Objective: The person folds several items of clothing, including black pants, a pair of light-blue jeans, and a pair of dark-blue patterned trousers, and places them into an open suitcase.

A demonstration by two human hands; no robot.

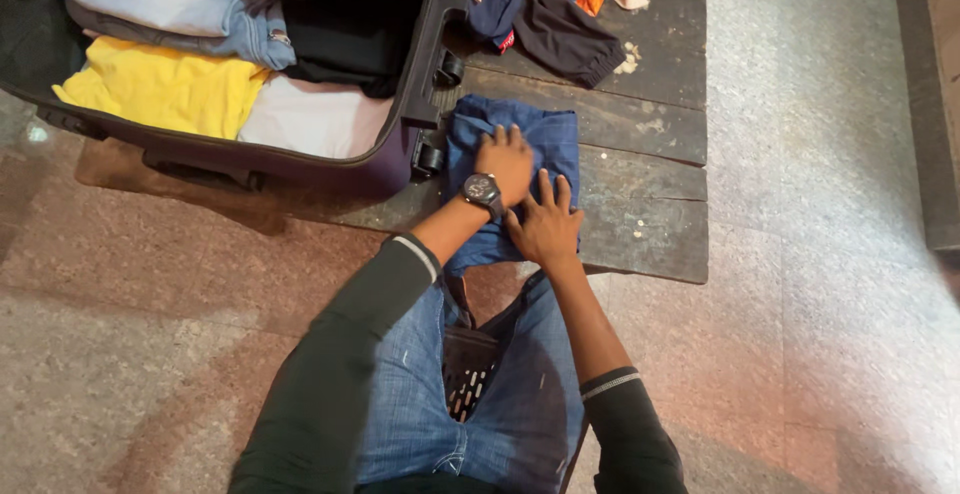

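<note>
Folding looks well along: the blue garment [520, 144] lies on the dark wooden bench [640, 184], just beside the open suitcase [410, 104], already in a compact rectangle with its near edge hanging off the bench. Both hands press it flat, gripping nothing: left hand [505, 164], with wristwatch [481, 191], fingers spread; right hand [545, 224] touching it, palm down. Suitcase already holds a yellow top [165, 89] and white and light-blue pieces. Dark clothes pile [545, 4] on the bench is still unfolded. The blue cloth is soft, slightly creased.
</note>
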